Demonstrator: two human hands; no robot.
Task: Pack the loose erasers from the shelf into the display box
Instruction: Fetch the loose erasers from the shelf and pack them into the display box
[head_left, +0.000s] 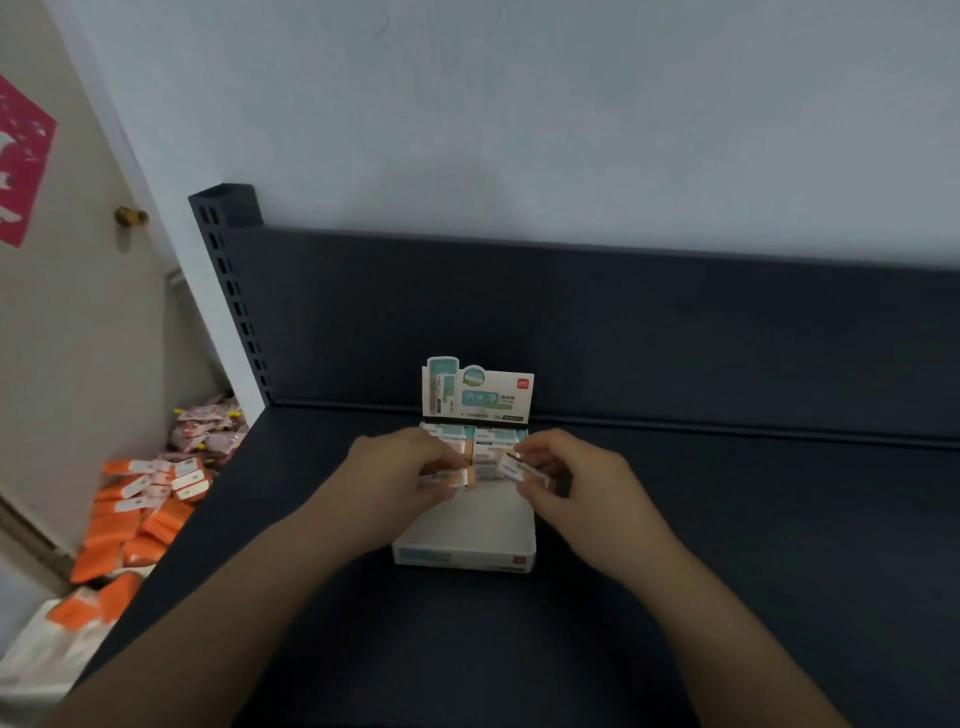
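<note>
Erasers (485, 441) fill the rear of the display box (467, 556) on the dark shelf (727, 519). Left hand (395, 473) and right hand (571, 478) hover over it, fingers clamped on one eraser each; front section bare.

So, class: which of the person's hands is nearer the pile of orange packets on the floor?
Left. The left hand is over the box's left side, toward the orange packets; the right hand is over its right side, farther away.
</note>
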